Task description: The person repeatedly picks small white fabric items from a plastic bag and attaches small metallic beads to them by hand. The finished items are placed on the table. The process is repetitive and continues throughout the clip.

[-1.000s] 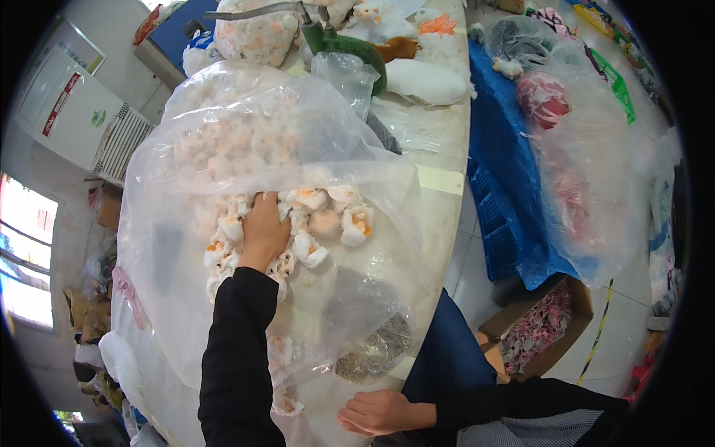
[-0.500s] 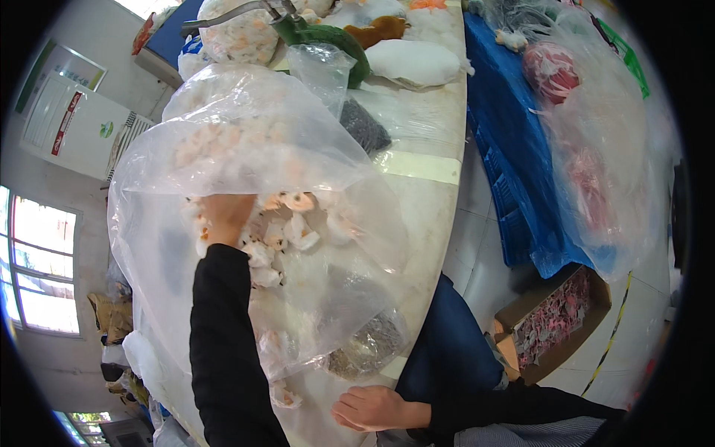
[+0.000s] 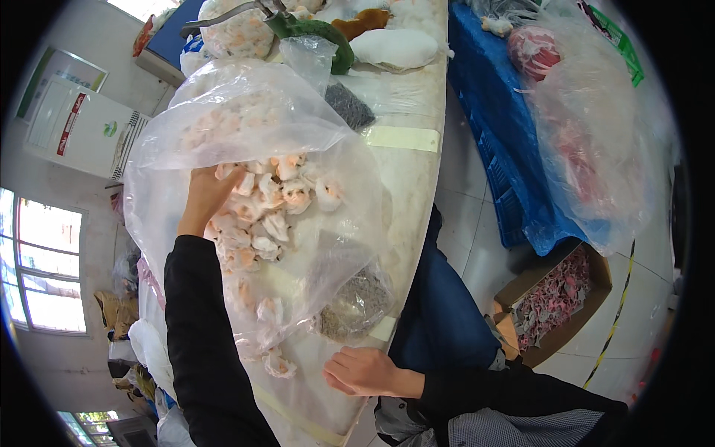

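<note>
- Left hand (image 3: 208, 195) at the mouth of a clear plastic bag (image 3: 320, 130), palm down, fingers bent and partly spread among soft white-and-orange pieces (image 3: 272, 195); whether it has hold of one, I cannot tell.
- Right hand (image 3: 363, 371) over the near right edge of the table (image 3: 406, 179), fingers curled into a loose fist; nothing shows in it; whether it rests on the table, I cannot tell.
- Soft pieces lie in a loose pile just right of the left hand and toward the near side; more show through the bag on the far side; one piece (image 3: 279, 365) sits near the right hand, to its left.
- Grey-brown clump (image 3: 354, 302) on the near right of the table, seen partly through the plastic; dark grey bundle (image 3: 348, 106) and white cushion (image 3: 395, 48) farther off.
- To the right, beyond the table, a blue plastic sheet (image 3: 484, 112); nearer, a cardboard box (image 3: 573, 324) with pink and grey scraps (image 3: 551, 298).
</note>
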The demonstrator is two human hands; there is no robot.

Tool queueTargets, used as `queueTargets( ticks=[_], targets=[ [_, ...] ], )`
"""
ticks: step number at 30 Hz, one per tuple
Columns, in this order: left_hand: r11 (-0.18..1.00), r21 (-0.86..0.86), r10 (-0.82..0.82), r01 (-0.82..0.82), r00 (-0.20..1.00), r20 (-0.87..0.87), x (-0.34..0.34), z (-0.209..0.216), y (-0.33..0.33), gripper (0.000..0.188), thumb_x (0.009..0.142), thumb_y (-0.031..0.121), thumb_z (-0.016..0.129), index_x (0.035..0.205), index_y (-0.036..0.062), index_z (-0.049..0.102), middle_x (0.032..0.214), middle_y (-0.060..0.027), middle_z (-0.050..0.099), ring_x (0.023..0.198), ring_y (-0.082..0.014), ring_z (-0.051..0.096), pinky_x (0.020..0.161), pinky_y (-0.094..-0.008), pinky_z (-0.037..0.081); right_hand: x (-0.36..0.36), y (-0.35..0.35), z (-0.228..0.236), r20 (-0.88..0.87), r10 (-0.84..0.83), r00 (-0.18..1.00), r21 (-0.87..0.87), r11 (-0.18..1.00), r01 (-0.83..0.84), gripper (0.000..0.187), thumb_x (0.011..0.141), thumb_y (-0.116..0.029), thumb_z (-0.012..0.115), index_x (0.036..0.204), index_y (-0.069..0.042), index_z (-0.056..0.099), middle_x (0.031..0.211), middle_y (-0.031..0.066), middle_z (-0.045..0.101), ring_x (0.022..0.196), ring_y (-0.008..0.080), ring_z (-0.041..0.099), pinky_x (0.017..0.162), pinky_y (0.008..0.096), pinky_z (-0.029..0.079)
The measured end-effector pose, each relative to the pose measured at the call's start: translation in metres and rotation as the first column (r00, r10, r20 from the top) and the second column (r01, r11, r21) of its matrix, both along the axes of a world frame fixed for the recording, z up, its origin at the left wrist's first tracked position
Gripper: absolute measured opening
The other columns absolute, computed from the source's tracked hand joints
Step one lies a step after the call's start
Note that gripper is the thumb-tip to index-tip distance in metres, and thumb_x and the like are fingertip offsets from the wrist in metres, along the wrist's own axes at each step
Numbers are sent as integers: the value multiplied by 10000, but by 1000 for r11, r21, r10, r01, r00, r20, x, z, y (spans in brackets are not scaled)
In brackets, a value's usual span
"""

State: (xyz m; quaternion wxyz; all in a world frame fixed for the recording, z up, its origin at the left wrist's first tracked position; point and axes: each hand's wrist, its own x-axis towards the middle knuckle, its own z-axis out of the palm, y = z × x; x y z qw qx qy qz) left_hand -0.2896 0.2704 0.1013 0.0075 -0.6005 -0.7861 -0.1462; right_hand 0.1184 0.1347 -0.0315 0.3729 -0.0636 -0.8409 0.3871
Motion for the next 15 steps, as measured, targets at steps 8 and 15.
queueTargets(
  ticks=[8,15],
  targets=[
    [966,-172,202,-195,979,25,15,65,-36,685,922,430,743,1416,-22,601,1428,-223,616,1341,-320,579,1077,-426,474,-1,4,2,-9,53,999,-67,996,-53,176,897,-201,721,814,-120,588,702,23,534,671,206,604,570,333,479],
    [929,-359,164,-85,967,193,50,3,-45,1149,773,412,881,1694,225,220,1669,-282,264,1512,-473,338,1155,-554,396,0,6,5,32,34,999,-24,999,-33,187,900,-208,715,812,-119,575,705,27,538,672,212,609,575,337,484]
  ],
)
